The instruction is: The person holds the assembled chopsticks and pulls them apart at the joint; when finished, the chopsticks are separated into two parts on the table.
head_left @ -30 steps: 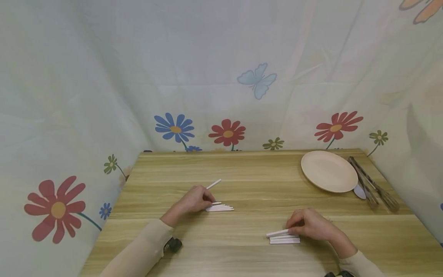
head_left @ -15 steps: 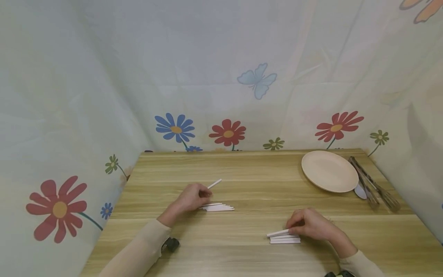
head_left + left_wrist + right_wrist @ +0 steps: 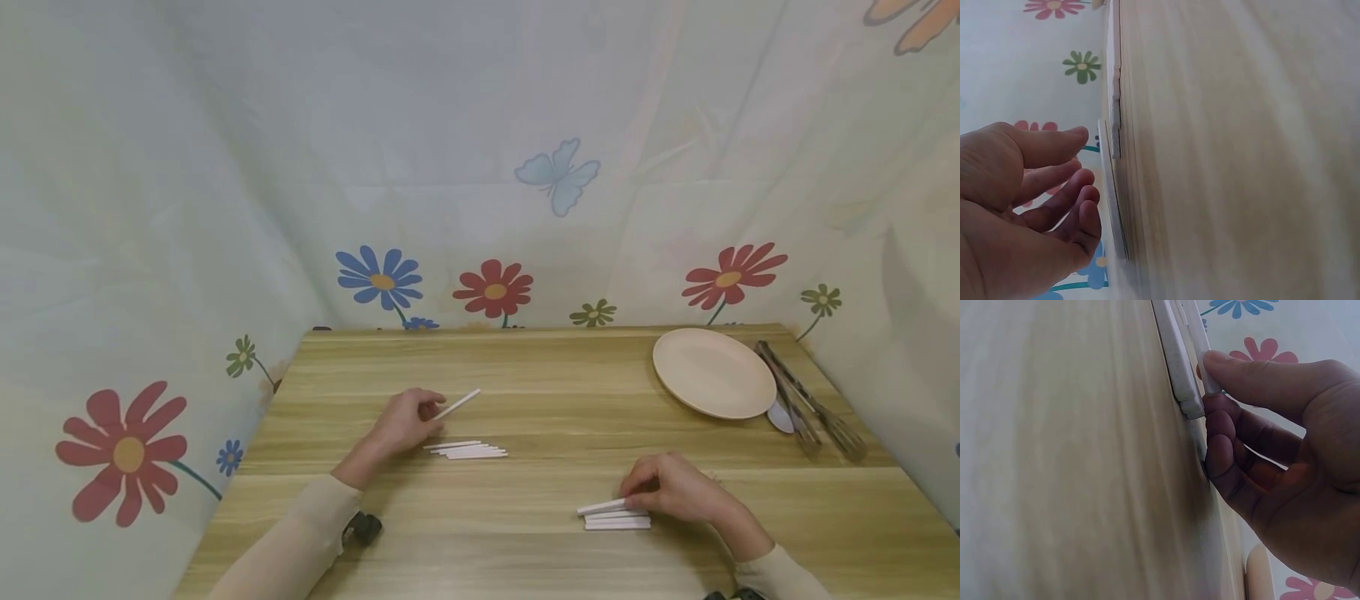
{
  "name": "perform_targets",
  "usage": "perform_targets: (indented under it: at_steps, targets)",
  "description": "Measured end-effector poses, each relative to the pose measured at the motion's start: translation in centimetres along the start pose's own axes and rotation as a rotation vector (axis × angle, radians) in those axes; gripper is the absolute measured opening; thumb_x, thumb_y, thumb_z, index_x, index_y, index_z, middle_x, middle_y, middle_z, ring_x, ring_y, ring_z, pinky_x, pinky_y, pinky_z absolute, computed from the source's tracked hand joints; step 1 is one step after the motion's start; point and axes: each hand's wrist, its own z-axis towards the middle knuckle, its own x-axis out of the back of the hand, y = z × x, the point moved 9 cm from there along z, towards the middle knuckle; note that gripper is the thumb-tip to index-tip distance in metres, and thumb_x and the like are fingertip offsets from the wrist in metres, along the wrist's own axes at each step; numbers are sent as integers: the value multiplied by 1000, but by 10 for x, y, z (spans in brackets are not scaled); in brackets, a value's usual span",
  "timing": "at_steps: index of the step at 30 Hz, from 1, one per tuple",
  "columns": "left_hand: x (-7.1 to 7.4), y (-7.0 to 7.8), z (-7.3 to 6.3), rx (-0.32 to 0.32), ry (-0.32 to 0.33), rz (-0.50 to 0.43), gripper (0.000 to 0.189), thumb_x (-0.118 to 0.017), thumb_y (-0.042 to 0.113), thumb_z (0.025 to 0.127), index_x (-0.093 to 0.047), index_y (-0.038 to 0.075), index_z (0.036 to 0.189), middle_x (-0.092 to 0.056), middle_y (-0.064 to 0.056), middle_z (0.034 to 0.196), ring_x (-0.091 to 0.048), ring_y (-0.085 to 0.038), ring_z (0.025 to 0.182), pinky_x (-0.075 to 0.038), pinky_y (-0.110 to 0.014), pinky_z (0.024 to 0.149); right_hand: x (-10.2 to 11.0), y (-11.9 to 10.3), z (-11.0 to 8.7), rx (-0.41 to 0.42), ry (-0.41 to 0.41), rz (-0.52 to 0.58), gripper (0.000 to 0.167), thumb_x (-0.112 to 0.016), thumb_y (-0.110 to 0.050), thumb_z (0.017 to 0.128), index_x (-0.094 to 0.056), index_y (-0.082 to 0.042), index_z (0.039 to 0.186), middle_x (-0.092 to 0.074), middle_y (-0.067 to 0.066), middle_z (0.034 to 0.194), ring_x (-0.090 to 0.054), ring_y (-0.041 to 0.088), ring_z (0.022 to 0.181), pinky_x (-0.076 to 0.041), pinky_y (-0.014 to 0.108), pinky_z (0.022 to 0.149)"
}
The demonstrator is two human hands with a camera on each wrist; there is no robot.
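My left hand (image 3: 405,421) is beside the near end of a lone white chalk-like stick (image 3: 461,403) lying at a slant on the table. In the left wrist view its thumb and loosely bent fingers are apart, with nothing gripped, close to that stick (image 3: 1112,187). A small group of similar white sticks (image 3: 476,452) lies just in front of this hand. Farther right, my right hand (image 3: 678,490) pinches one white stick (image 3: 1200,347) between thumb and forefinger, its far end tilted over several more sticks (image 3: 617,523) lying side by side.
A round beige plate (image 3: 712,375) sits at the back right of the wooden table (image 3: 555,358). Right beside it lie a spoon (image 3: 780,416) and a fork (image 3: 843,433) among other cutlery. A flowered curtain (image 3: 450,208) surrounds the table's back and sides.
My left hand has drawn away from the group of sticks, back and to the left, uncovering their left ends and more of the lone stick. My right hand stays in place.
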Motion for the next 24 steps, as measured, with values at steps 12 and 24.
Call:
perform_targets:
  at_steps: [12,24]
  targets:
    - [3,-8,0,-10,-20,44,28,-81,6,75,-72,2,101,-69,-6,86,-62,-16,77,-51,-31,71,0,1,0,-16,-3,-2,4,-78,-28,81,-76,-26,83,-68,-16,83,-59,-2,77,-48,23,67]
    - [3,-10,2,0,-32,71,16,-79,4,77,-75,6,92,-66,2,74,-57,-10,69,-49,-28,66,-1,3,-1,-8,-2,17,4,-79,-27,81,-76,-26,82,-68,-15,82,-59,-1,76,-47,22,66]
